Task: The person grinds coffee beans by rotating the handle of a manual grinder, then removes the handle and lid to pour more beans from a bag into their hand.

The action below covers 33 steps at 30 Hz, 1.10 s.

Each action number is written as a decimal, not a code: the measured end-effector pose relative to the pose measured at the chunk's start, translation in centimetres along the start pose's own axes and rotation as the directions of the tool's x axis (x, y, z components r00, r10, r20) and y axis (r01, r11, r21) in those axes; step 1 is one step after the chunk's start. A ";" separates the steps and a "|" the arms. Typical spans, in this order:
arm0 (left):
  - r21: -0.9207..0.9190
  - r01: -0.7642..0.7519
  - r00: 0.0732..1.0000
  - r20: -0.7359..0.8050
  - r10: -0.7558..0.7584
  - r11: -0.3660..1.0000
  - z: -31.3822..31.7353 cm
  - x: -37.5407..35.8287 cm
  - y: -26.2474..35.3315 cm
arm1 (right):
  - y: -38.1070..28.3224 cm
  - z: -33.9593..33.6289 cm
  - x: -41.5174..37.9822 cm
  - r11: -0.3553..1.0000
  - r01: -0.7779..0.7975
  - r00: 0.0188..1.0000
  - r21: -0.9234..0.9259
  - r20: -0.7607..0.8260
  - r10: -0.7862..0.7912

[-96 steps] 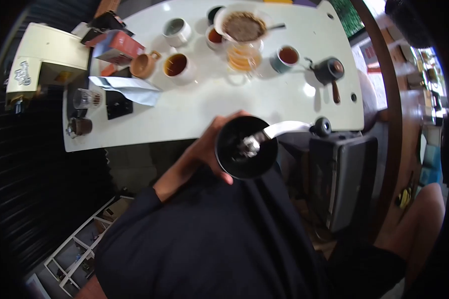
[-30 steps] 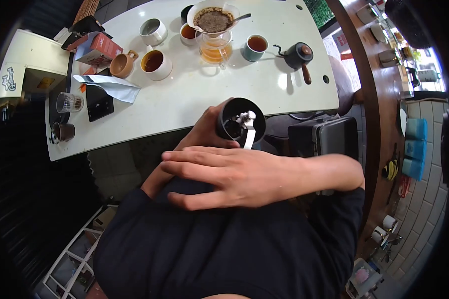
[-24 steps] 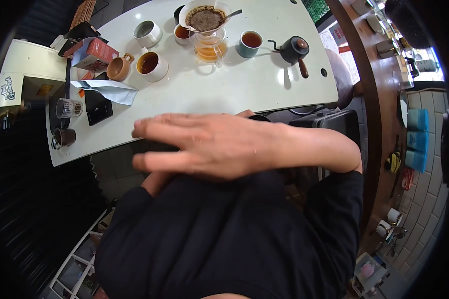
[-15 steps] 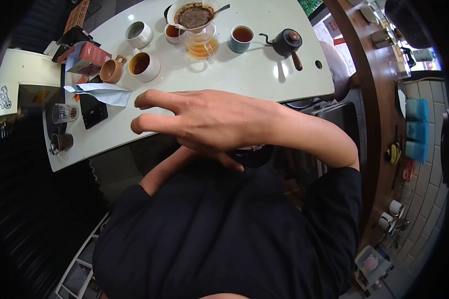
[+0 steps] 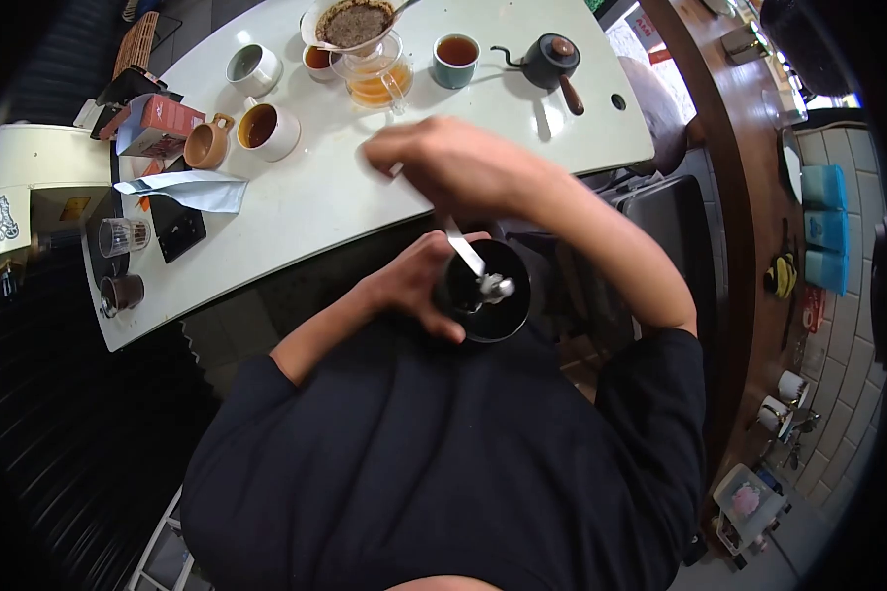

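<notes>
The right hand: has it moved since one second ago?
Yes, forward: the right hand, which appeared short of the near edge of the white table, now appears beyond it.

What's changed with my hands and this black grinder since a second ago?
Your right hand has swung from the near side of the grinder to its table side, and the crank arm, which pointed towards your body, now points towards the table. Your left hand stays around the grinder; the teal cup and kettle stay put.
</notes>
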State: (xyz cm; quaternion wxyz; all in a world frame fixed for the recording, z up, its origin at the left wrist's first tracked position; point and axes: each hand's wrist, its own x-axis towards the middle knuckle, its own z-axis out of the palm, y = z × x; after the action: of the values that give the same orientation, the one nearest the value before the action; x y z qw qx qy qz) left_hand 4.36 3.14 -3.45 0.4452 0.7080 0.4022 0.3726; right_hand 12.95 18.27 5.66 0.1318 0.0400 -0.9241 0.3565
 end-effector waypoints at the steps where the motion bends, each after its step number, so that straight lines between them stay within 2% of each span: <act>1: -0.096 0.019 0.999 0.039 -0.015 0.995 -0.5 -0.4 -0.4 | 1.0 -0.3 -1.2 0.992 -0.126 0.992 0.012 0.021 0.126; 2: -0.189 0.038 0.997 0.068 -0.025 0.981 -0.8 -0.4 -0.6 | 1.8 -0.9 -2.4 0.970 -0.244 0.969 0.017 0.050 0.243; 3: -0.099 0.037 0.999 -0.003 -0.038 0.994 -0.2 -0.6 0.0 | 1.9 -1.1 -3.3 0.972 -0.235 0.971 0.024 0.059 0.233; 5: -0.114 0.046 0.999 0.007 -0.045 0.992 -0.4 -0.8 0.3 | 1.1 -0.8 -5.6 0.897 -0.337 0.932 0.288 -0.034 0.361; 6: -0.118 0.031 0.999 0.018 -0.029 0.992 -0.6 -0.7 0.3 | 1.4 -0.5 -6.7 0.897 -0.334 0.934 0.290 -0.029 0.357; 8: -0.170 0.084 0.996 0.052 -0.076 0.982 -0.5 -1.1 -0.3 | 2.2 0.9 -8.9 0.874 -0.293 0.906 0.387 -0.179 0.383; 9: -0.294 0.076 0.995 -0.041 -0.092 0.953 -0.4 -1.2 -0.7 | 1.9 0.9 -10.0 0.823 -0.386 0.882 0.417 -0.095 0.462; 10: -0.415 0.058 0.984 -0.129 -0.122 0.908 -0.3 -1.3 -0.9 | 1.4 1.3 -10.7 0.820 -0.386 0.881 0.422 -0.095 0.463; 12: -0.375 0.094 0.994 -0.016 -0.108 0.922 -0.4 -1.3 -0.7 | 0.3 2.3 -11.6 0.869 -0.364 0.822 0.334 -0.323 0.469; 13: -0.395 0.109 0.993 0.006 -0.116 0.912 -0.5 -1.3 -0.9 | -0.2 2.6 -12.0 0.821 -0.339 0.800 0.459 -0.318 0.508; 14: -0.414 0.120 0.993 0.033 -0.117 0.902 -0.5 -1.2 -1.1 | -0.5 3.2 -12.6 0.816 -0.342 0.794 0.465 -0.320 0.516; 16: -0.464 0.157 0.988 0.076 -0.137 0.872 -0.4 -0.8 -1.5 | -0.6 4.4 -13.9 0.720 -0.301 0.722 0.626 -0.343 0.601; 17: -0.509 0.195 0.981 0.111 -0.160 0.839 -0.5 -0.6 -1.7 | -0.8 4.6 -14.5 0.733 -0.309 0.715 0.605 -0.360 0.599; 20: -0.460 0.181 0.978 0.175 -0.111 0.869 -0.8 0.5 -2.6 | -0.1 5.0 -15.4 0.726 -0.240 0.677 0.645 -0.424 0.601; 21: -0.471 0.223 0.971 0.185 -0.152 0.853 -1.0 0.8 -2.9 | 0.6 4.8 -15.1 0.733 -0.227 0.661 0.642 -0.451 0.599; 22: -0.530 0.252 0.966 0.179 -0.184 0.809 -1.1 0.9 -3.1 | 1.0 4.4 -14.5 0.730 -0.250 0.639 0.636 -0.458 0.618; 24: -0.537 0.158 0.987 0.096 -0.126 0.829 -1.4 1.7 -3.1 | 2.2 4.3 -14.1 0.732 -0.300 0.649 0.612 -0.432 0.626; 25: -0.459 0.159 0.985 0.133 -0.109 0.874 -1.7 1.6 -3.2 | 2.6 4.5 -13.9 0.700 -0.305 0.647 0.646 -0.399 0.650; 26: -0.467 0.164 0.984 0.144 -0.108 0.869 -2.1 1.3 -2.7 | 2.9 4.7 -13.6 0.692 -0.313 0.635 0.650 -0.398 0.661; 28: -0.202 0.166 0.968 0.219 -0.121 0.965 -2.7 1.0 0.2 | 2.9 5.1 -13.0 0.606 -0.298 0.636 0.738 -0.320 0.702; 29: -0.098 0.147 0.978 0.166 -0.129 0.984 -2.0 0.6 0.6 | 2.8 5.3 -12.6 0.582 -0.291 0.626 0.760 -0.309 0.716; 30: -0.114 0.153 0.975 0.177 -0.132 0.982 -1.5 0.4 1.2 | 2.8 5.7 -12.2 0.575 -0.292 0.618 0.764 -0.307 0.723; 32: 0.270 0.268 0.944 0.118 -0.308 0.925 -0.8 0.3 2.3 | 3.0 6.2 -11.4 0.656 -0.300 0.680 0.693 -0.327 0.656; 33: 0.248 0.229 0.966 0.062 -0.251 0.941 -0.7 0.0 2.4 | 2.8 5.9 -10.9 0.683 -0.275 0.692 0.676 -0.354 0.629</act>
State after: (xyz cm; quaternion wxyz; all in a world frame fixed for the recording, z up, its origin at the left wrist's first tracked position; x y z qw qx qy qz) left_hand 4.29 2.69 -1.01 0.4170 0.7185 0.5063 0.2312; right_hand 21.73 16.18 -3.37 0.2814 -0.2710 -0.6674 0.6340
